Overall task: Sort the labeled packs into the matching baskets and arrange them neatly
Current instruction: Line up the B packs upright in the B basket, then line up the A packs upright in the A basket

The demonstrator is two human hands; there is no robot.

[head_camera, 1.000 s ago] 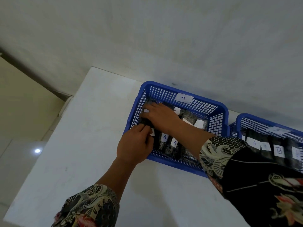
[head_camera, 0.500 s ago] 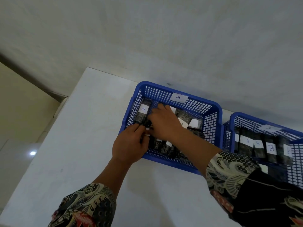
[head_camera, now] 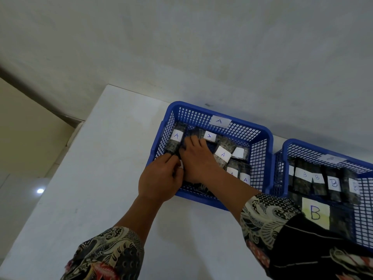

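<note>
We are reaching both arms forward, patterned sleeves pushed back from the wrists. Our left hand (head_camera: 161,178) is lying knuckles up with its fingers curled under, and our right hand (head_camera: 196,158) is crossing just beside it, touching it, palm down, fingers bending downward at the tips

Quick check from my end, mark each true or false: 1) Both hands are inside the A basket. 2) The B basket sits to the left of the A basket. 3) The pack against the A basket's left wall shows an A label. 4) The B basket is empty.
1) Both the left hand and right hand reach into the A basket: true.
2) False. The B basket sits to the right of it.
3) The pack by the left wall shows an A label: true.
4) False. It holds a row of B-labeled packs.
</note>
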